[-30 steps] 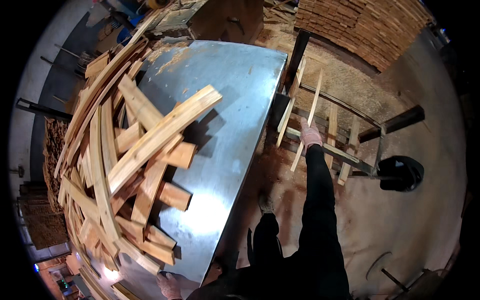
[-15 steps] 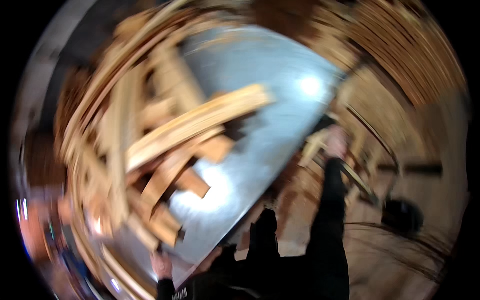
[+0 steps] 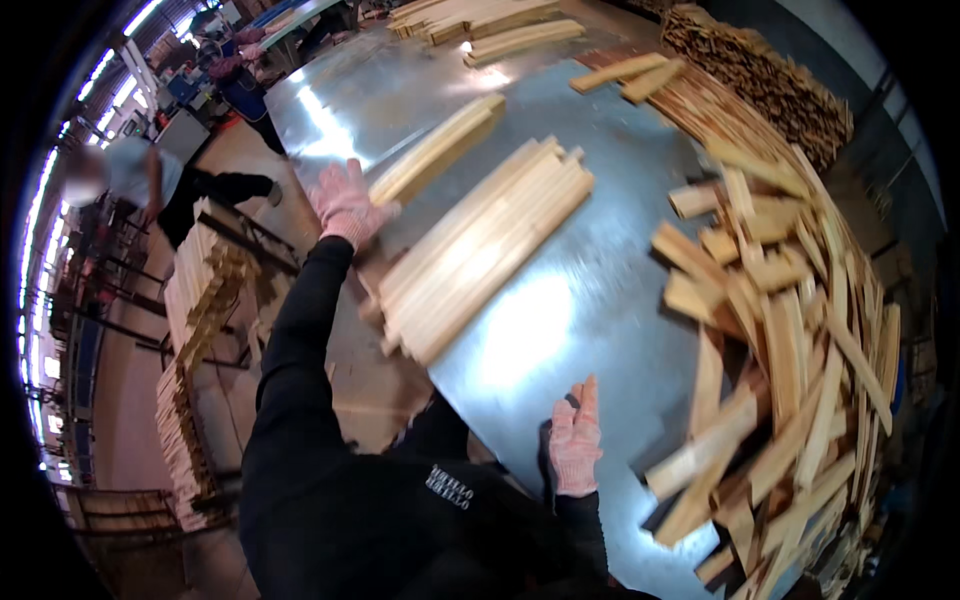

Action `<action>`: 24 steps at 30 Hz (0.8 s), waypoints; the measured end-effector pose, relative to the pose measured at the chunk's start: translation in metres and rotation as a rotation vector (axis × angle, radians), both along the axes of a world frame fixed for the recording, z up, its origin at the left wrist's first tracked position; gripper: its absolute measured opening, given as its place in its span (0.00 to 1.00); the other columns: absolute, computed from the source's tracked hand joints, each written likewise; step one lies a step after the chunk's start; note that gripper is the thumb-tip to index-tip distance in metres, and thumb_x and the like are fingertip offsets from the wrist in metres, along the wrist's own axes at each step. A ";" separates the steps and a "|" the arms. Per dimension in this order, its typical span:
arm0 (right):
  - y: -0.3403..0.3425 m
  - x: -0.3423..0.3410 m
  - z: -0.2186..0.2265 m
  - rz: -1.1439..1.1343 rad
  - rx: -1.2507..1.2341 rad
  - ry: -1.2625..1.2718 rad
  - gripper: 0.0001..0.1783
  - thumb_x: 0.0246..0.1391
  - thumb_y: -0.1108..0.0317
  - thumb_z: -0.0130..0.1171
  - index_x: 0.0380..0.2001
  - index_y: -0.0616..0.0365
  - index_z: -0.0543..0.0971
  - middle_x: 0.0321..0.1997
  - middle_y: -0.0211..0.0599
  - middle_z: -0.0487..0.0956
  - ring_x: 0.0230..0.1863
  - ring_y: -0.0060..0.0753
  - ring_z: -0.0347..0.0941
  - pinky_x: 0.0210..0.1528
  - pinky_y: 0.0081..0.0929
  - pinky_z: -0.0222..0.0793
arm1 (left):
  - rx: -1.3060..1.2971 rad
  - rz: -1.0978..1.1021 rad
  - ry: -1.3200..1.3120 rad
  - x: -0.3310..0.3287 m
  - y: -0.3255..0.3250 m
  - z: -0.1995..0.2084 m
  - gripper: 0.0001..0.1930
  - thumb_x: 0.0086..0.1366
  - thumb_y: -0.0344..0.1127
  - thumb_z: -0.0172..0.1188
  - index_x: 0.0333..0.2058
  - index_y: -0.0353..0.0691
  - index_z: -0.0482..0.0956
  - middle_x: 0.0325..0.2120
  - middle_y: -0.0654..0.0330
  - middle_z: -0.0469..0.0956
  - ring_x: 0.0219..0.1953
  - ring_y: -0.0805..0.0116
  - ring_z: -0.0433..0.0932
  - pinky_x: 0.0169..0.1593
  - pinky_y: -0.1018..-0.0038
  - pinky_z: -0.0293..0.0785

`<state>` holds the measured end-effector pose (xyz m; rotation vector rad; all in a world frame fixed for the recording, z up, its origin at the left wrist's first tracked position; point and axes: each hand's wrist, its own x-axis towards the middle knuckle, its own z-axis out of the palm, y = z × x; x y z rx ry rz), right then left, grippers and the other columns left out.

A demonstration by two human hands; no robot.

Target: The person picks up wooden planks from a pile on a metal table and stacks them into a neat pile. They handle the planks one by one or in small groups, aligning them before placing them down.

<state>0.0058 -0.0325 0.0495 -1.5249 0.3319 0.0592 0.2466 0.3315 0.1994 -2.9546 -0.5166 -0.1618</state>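
Observation:
My left hand (image 3: 350, 205), in a pink knit glove, is open with fingers spread, at the near end of a short group of pale wooden strips (image 3: 440, 150). Whether it touches them I cannot tell. Nearer to me, a wider row of wooden strips (image 3: 487, 250) lies side by side on the shiny metal tabletop (image 3: 625, 270), its near end jutting past the edge. My right hand (image 3: 575, 440), gloved alike, is over the tabletop to the right of that row. Its fingers point away from me and hold nothing.
Loose wooden strips (image 3: 790, 340) lie heaped across the table's right side. More strips (image 3: 480, 20) lie at the far end. A stack of wood (image 3: 205, 270) stands on the floor at left, near another person (image 3: 135, 165). A large wood pile (image 3: 755, 85) is at far right.
My view has swung left, so the loose heap moved from the left side to the right. My right hand left some wood beyond the table's edge; my left hand left the heap.

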 end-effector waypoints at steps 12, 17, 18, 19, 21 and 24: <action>0.204 0.266 -0.002 0.105 -0.354 0.117 0.56 0.47 0.51 0.72 0.72 0.57 0.52 0.65 0.51 0.63 0.63 0.51 0.66 0.62 0.41 0.67 | -0.514 -0.008 0.373 0.117 0.144 -0.095 0.45 0.50 0.53 0.69 0.65 0.43 0.61 0.51 0.46 0.78 0.53 0.49 0.78 0.55 0.60 0.74; 0.308 0.352 -0.019 0.211 -0.322 0.040 0.58 0.48 0.49 0.69 0.73 0.57 0.47 0.68 0.53 0.59 0.62 0.55 0.68 0.62 0.41 0.68 | -0.429 0.037 0.225 0.122 0.240 -0.046 0.46 0.47 0.52 0.70 0.64 0.44 0.63 0.51 0.48 0.79 0.53 0.51 0.78 0.55 0.62 0.74; 0.330 0.367 -0.021 0.223 -0.306 0.020 0.59 0.48 0.48 0.69 0.73 0.57 0.45 0.69 0.53 0.58 0.62 0.57 0.68 0.62 0.41 0.68 | -0.489 0.040 0.151 0.121 0.264 -0.039 0.46 0.47 0.51 0.71 0.64 0.43 0.64 0.51 0.49 0.79 0.53 0.53 0.79 0.55 0.63 0.74; 0.353 0.379 -0.020 0.252 -0.301 0.045 0.60 0.49 0.47 0.68 0.73 0.58 0.44 0.69 0.54 0.57 0.62 0.58 0.67 0.62 0.42 0.67 | -0.548 0.041 0.077 0.120 0.285 -0.032 0.45 0.47 0.50 0.71 0.64 0.43 0.64 0.51 0.49 0.79 0.53 0.54 0.79 0.55 0.64 0.74; 0.396 0.403 -0.019 0.298 -0.302 0.094 0.61 0.49 0.45 0.67 0.72 0.60 0.41 0.71 0.57 0.55 0.63 0.61 0.67 0.63 0.42 0.67 | -0.525 0.101 0.021 0.120 0.307 -0.006 0.44 0.48 0.47 0.70 0.64 0.43 0.64 0.51 0.50 0.79 0.53 0.56 0.79 0.56 0.66 0.73; 0.462 0.436 -0.011 0.353 -0.325 0.115 0.64 0.50 0.44 0.66 0.71 0.67 0.38 0.73 0.61 0.50 0.65 0.64 0.63 0.65 0.43 0.64 | -0.602 0.101 -0.132 0.107 0.337 0.012 0.44 0.50 0.42 0.71 0.65 0.41 0.63 0.52 0.50 0.78 0.53 0.59 0.78 0.57 0.67 0.72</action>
